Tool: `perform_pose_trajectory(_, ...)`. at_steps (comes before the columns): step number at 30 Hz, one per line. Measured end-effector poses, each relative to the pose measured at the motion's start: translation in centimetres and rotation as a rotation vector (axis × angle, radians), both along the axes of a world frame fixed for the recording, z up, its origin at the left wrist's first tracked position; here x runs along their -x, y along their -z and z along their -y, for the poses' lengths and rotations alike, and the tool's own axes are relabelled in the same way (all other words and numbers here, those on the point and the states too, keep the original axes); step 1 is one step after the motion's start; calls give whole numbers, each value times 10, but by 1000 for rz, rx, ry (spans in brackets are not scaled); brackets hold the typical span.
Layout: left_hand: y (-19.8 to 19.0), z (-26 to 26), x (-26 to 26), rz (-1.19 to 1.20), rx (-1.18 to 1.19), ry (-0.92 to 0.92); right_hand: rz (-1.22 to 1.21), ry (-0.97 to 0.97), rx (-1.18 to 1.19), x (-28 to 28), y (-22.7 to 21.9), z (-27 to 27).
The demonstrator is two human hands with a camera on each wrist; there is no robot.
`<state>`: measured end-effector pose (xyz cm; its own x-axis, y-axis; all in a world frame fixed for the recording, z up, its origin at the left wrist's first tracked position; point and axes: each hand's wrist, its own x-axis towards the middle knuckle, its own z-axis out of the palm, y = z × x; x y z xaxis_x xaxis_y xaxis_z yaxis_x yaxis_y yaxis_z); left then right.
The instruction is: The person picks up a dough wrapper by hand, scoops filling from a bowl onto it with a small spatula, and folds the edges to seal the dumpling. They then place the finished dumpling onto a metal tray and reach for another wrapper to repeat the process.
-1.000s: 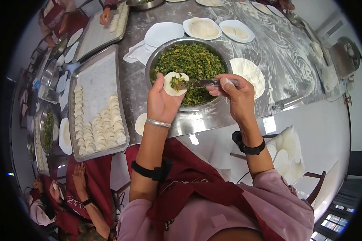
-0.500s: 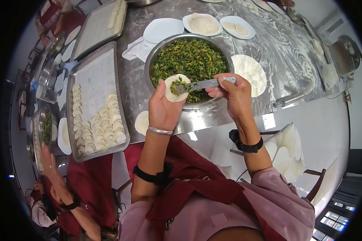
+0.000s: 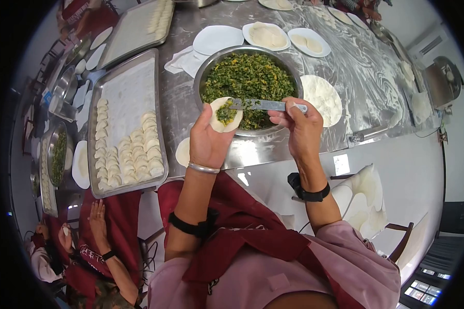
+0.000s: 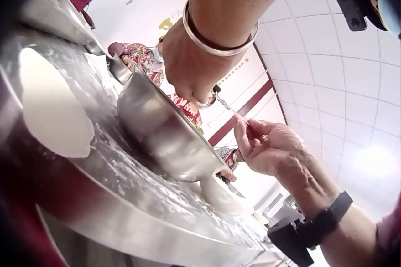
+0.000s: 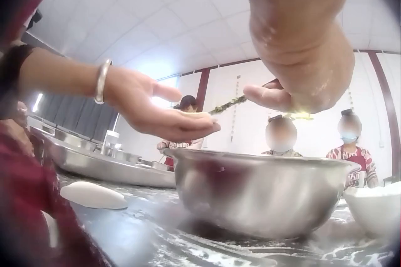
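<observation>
Left hand: (image 3: 209, 138) palm up, fingers extended, laid wide beneath the dough rather than curled round it; the thumb stands off to the side (a plain silver bangle (image 3: 203, 169) circles the wrist).
Dough: a thin, round, cream-coloured wrapper (image 3: 236, 122) resting on the left hand's fingers, above the bowl's near left rim.
Mound: chopped green-and-yellow filling (image 3: 224, 113) in the middle of the wrapper.
Right hand: (image 3: 305, 133) narrowed round the handle end of a flat metal spatula (image 3: 269, 105), thumb uppermost.
Blade: pointing toward the left hand, its tip at the mound, green flecks clinging to it.
Bowl: wide, round, steel (image 3: 198, 85), below both hands, holding more green-and-yellow mixture (image 3: 247, 74).
Beside the bowl: a pale round spread of flour (image 3: 322, 100) on its right; a loose dough round (image 3: 182, 152) near the table edge.
Left of the bowl: a rectangular metal tray (image 3: 161, 123) with rows of pale crescent dumplings (image 3: 134, 157).
Behind the bowl: three white plates (image 3: 218, 40), two bearing dough rounds.
Under all this: a shiny, flour-streaked metal table (image 3: 178, 92).
</observation>
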<state>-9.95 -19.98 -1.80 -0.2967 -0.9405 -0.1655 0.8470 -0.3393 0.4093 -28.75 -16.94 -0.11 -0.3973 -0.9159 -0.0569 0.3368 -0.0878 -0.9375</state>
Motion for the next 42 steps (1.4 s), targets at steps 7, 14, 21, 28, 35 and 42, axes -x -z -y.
perform_pose_trajectory(7, 5, -2, -6, 13, -64, -53, -91, 86, 96, -1, -2, -9)
perform_pose_trajectory(14, -3, -9, -7, 14, -61, -4, -1317, -122, 345, 22, 37, -13)
perform_pose_trajectory(21, -13, -28, -11, 14, 9, 106, -1268, -179, 487, -3, 4, -33)
perform_pose_trajectory(28, -2, -57, -14, 18, 53, 180, -1161, -184, 561, -41, 0, -64)
perform_pose_trajectory(35, -7, -98, -25, 11, 57, 275, -1208, -184, 564, -48, -5, -112)
perform_pose_trajectory(42, -7, -157, -50, 31, 70, 234, -1192, -96, 698, -69, 5, -166)
